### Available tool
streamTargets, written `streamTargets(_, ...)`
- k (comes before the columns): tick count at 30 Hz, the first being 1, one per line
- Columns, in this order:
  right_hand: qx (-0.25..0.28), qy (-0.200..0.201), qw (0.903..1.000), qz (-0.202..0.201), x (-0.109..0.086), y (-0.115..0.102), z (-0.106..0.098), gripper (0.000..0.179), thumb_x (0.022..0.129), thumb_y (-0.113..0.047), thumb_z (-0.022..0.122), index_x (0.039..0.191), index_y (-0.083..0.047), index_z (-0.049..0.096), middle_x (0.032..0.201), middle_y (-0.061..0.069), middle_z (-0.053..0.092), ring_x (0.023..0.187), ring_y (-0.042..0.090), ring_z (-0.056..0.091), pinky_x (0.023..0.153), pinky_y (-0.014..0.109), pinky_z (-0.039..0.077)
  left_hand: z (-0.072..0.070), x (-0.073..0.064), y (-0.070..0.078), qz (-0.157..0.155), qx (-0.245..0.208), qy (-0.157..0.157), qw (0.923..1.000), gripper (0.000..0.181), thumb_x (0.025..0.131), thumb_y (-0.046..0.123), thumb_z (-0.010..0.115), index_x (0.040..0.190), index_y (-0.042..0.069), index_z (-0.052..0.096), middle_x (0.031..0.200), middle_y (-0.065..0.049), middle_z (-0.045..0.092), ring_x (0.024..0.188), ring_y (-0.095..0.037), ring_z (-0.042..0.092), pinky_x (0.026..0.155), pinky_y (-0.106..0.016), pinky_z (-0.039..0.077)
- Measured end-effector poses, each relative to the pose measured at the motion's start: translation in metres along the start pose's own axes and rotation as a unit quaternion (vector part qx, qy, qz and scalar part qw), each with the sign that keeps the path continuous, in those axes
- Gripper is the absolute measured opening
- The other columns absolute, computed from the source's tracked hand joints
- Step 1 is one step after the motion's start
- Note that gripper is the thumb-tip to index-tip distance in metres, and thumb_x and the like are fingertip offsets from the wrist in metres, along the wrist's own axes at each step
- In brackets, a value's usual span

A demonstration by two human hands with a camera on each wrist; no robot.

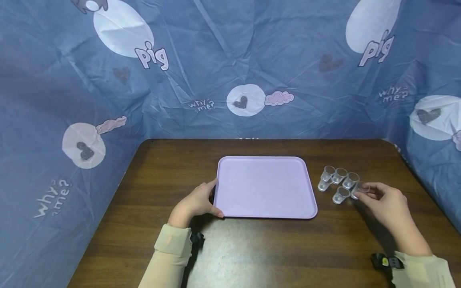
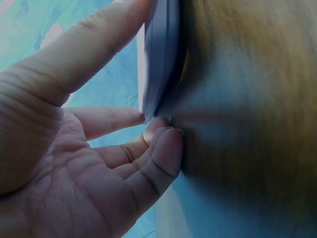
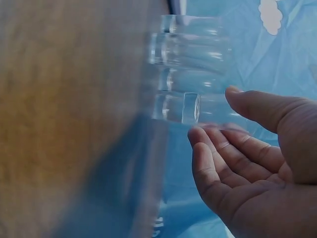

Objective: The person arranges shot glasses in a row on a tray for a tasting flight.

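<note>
My right hand (image 1: 389, 206) pinches the rim area of a small clear shot glass (image 1: 357, 191) between thumb and fingers. In the right wrist view, that glass's thick base (image 3: 191, 108) appears raised above the bases of the others. Several more clear shot glasses (image 1: 340, 195) stand close together beside it. At the tray's near left corner, my left hand (image 1: 196, 200) touches the lilac tray (image 1: 266, 188), thumb at the front edge and fingers along the left side. In the left wrist view, the thumb and index finger (image 2: 111, 121) lie straight against the tray's edge (image 2: 161, 54).
The brown wooden table (image 1: 252, 252) carries the tray in the middle and the glasses to its right. A blue printed cloth (image 1: 201, 72) hangs behind and at both sides. Dark straps with devices (image 1: 387, 262) are worn at the wrists.
</note>
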State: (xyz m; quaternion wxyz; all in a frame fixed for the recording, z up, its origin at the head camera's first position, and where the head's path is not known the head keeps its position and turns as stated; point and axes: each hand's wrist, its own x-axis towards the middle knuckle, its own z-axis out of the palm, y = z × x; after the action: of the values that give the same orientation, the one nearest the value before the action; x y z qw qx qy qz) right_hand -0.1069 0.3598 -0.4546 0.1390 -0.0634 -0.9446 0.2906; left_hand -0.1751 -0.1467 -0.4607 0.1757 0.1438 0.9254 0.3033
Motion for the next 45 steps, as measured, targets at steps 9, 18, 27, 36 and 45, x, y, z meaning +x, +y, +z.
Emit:
streamTargets(9, 0.012, 0.026, 0.9989, -0.038, 0.002, -0.014, -0.013, 0.035, 0.084, -0.02, 0.086, 0.106, 0.003, 0.074, 0.092, 0.018, 0.074, 0.071, -0.017, 0.051, 0.061, 0.015, 0.041, 0.001, 0.0, 0.0, 0.001, -0.001, 0.004, 1.0, 0.122, 0.059, 0.025, 0.102, 0.158, 0.003, 0.034, 0.112, -0.017, 0.06, 0.106, -0.03, 0.057, 0.094, -0.046, 0.047)
streamTargets(18, 0.045, 0.01, 0.9958, -0.079, 0.005, -0.043, -0.01, 0.036, 0.082, -0.015, 0.087, 0.107, 0.006, 0.073, 0.09, 0.017, 0.074, 0.072, -0.011, 0.057, 0.061, 0.008, 0.044, 0.0, 0.0, -0.001, 0.006, 0.003, 0.006, 1.0, 0.122, 0.059, 0.025, 0.102, 0.158, 0.003, 0.034, 0.108, -0.015, 0.059, 0.104, -0.03, 0.057, 0.093, -0.046, 0.047)
streamTargets(27, 0.055, -0.01, 0.9935, -0.099, 0.008, -0.073, 0.0, 0.034, 0.081, -0.014, 0.088, 0.106, 0.004, 0.073, 0.086, 0.011, 0.073, 0.072, 0.006, 0.064, 0.059, 0.012, 0.047, 0.001, -0.001, -0.002, 0.004, 0.0, 0.004, 1.0, 0.122, 0.06, 0.026, 0.101, 0.158, 0.001, 0.033, 0.128, -0.025, 0.057, 0.122, -0.036, 0.052, 0.103, -0.049, 0.042)
streamTargets(36, 0.082, -0.042, 0.9871, -0.131, 0.011, -0.103, 0.02, 0.029, 0.082, -0.012, 0.087, 0.104, 0.0, 0.074, 0.086, 0.007, 0.072, 0.073, 0.018, 0.068, 0.06, 0.018, 0.052, 0.001, 0.0, -0.003, 0.001, 0.004, 0.003, 1.0, 0.122, 0.061, 0.025, 0.101, 0.158, 0.001, 0.032, 0.134, -0.026, 0.055, 0.128, -0.037, 0.048, 0.105, -0.049, 0.04)
streamTargets(45, 0.087, -0.088, 0.9815, -0.146, 0.011, -0.13, 0.046, 0.028, 0.083, -0.015, 0.087, 0.104, -0.002, 0.075, 0.086, 0.003, 0.072, 0.075, 0.016, 0.066, 0.063, 0.027, 0.054, 0.001, -0.001, -0.004, -0.002, 0.001, 0.005, 1.0, 0.121, 0.061, 0.026, 0.101, 0.158, 0.001, 0.033, 0.132, -0.024, 0.055, 0.125, -0.035, 0.05, 0.105, -0.048, 0.04)
